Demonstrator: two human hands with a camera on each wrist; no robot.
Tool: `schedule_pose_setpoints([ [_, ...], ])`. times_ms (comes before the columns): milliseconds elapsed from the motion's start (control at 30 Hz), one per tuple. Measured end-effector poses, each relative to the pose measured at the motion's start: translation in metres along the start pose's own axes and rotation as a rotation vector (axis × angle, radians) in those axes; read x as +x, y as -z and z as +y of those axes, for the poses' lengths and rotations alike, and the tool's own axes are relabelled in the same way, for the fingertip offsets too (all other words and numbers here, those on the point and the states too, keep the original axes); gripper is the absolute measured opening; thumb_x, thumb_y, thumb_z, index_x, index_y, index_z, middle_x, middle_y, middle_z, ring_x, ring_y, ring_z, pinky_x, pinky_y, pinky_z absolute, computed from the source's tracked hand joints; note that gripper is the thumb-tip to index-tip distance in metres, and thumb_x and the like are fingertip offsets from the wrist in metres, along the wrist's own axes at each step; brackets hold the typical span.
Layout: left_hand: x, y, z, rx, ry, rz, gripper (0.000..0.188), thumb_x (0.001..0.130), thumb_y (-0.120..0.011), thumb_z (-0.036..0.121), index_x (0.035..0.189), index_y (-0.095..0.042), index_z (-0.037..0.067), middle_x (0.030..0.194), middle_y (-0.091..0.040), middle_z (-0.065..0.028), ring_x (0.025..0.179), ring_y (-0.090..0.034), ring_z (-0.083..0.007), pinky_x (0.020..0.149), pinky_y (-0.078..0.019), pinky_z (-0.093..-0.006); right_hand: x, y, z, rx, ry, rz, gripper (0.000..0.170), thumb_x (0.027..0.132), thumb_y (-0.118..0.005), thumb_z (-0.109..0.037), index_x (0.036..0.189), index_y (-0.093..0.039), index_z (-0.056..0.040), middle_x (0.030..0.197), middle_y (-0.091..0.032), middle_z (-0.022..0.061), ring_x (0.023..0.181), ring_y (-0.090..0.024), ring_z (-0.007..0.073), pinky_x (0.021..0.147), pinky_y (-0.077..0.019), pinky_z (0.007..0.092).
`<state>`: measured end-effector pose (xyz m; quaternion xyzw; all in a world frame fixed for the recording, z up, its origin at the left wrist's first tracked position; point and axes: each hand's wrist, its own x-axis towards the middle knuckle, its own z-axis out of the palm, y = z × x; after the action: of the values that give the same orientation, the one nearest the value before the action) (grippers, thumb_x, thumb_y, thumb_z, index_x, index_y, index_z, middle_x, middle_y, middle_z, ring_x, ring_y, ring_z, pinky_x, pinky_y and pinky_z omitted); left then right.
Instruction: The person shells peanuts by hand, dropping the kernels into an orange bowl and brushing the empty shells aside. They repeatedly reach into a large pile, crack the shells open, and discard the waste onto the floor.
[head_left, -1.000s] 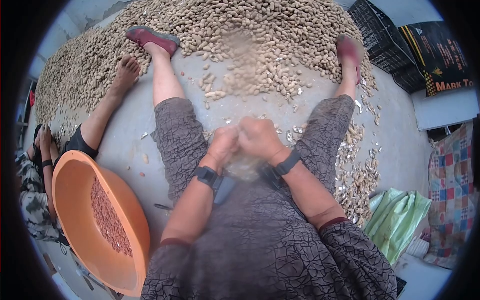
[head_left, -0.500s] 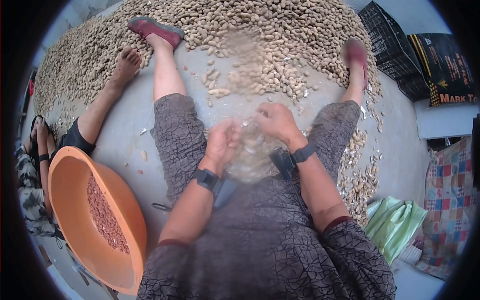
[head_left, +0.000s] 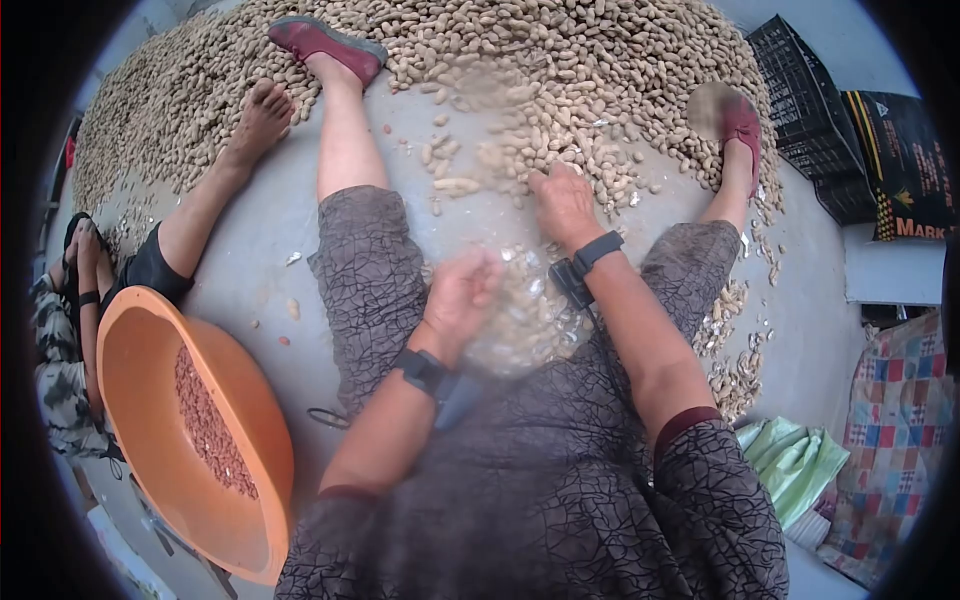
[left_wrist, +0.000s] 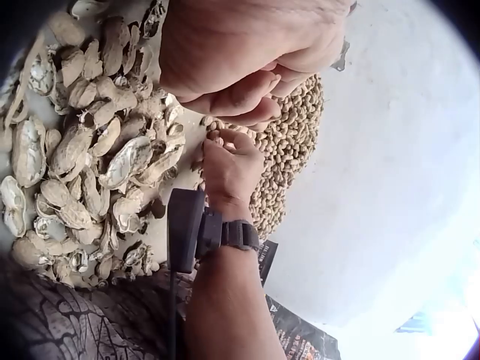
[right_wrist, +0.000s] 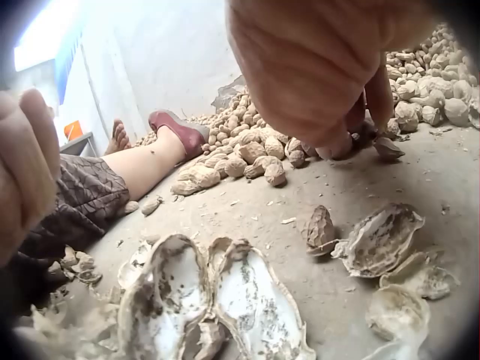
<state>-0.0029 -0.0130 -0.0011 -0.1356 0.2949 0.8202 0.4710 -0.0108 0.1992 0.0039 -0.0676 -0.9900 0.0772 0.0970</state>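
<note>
My left hand (head_left: 465, 292) is over the scattered shells between my legs, its fingers curled in toward the palm. No object shows in it, and the inside of the palm is hidden in the left wrist view. Farther forward, my right hand (head_left: 567, 205) reaches down to the near edge of a large heap of unshelled peanuts (head_left: 620, 80). In the right wrist view its bent fingers (right_wrist: 339, 144) are at floor level, right beside a small piece of shell (right_wrist: 387, 148). I cannot tell whether they grip a peanut. Cracked, empty shells (left_wrist: 71, 150) lie below the left hand.
An orange tub (head_left: 265, 440) with reddish shelled peanuts (head_left: 210, 420) stands at the left, near another seated person's bare leg (head_left: 210, 190). At the right are a black crate (head_left: 805, 110), a black printed bag (head_left: 910, 165), a green sack (head_left: 795, 465) and more shells (head_left: 735, 370).
My hands were together, then separated. The right hand has moved forward to the heap's near edge, while the left has stayed over the shells with its fingers curled.
</note>
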Motion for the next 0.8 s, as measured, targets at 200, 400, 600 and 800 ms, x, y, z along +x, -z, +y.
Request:
schedule_pose_setpoints([
  [200,0.000,0.001,-0.002,0.028,-0.024,-0.017,0.017,0.094,-0.049,0.017,0.092,-0.056,0.002,0.077,-0.058,-0.0054,0.060,-0.049,-0.0080,0.042,-0.0336,-0.0163,0.005,-0.007,0.005,-0.021,0.057,0.065,0.011,0.074,-0.052,-0.006,0.082,-0.060,-0.0069,0.084,-0.056,0.0198,0.076,-0.060,0.0366,0.067,-0.0483,0.0432],
  [400,-0.003,-0.006,-0.001,0.052,-0.040,0.037,0.020,0.094,-0.048,0.016,0.100,-0.055,-0.001,0.078,-0.057,-0.0047,0.059,-0.048,-0.0071,0.042,-0.0335,-0.0154,-0.002,0.005,-0.004,0.160,-0.038,0.145,0.007,0.075,-0.059,-0.006,0.082,-0.059,-0.0039,0.075,-0.060,0.0155,0.071,-0.061,0.0297,0.063,-0.0488,0.0400],
  [600,0.001,-0.002,-0.002,0.109,-0.059,0.046,0.026,0.095,-0.047,0.019,0.106,-0.055,-0.003,0.077,-0.057,-0.0044,0.060,-0.049,-0.0066,0.042,-0.0347,-0.0152,-0.031,0.034,-0.028,1.367,-0.453,-0.138,0.010,0.083,-0.058,-0.005,0.092,-0.059,-0.0013,0.079,-0.063,0.0035,0.065,-0.056,0.0069,0.058,-0.0465,0.0199],
  [800,-0.008,-0.013,0.000,0.133,-0.039,-0.062,0.028,0.096,-0.047,0.022,0.107,-0.055,-0.002,0.081,-0.060,-0.0054,0.062,-0.052,-0.0064,0.042,-0.0348,-0.0141,-0.057,0.041,-0.048,1.662,-0.553,-0.254,0.019,0.083,-0.061,-0.008,0.100,-0.057,-0.0001,0.081,-0.063,0.0031,0.062,-0.055,0.0059,0.056,-0.0453,0.0175],
])
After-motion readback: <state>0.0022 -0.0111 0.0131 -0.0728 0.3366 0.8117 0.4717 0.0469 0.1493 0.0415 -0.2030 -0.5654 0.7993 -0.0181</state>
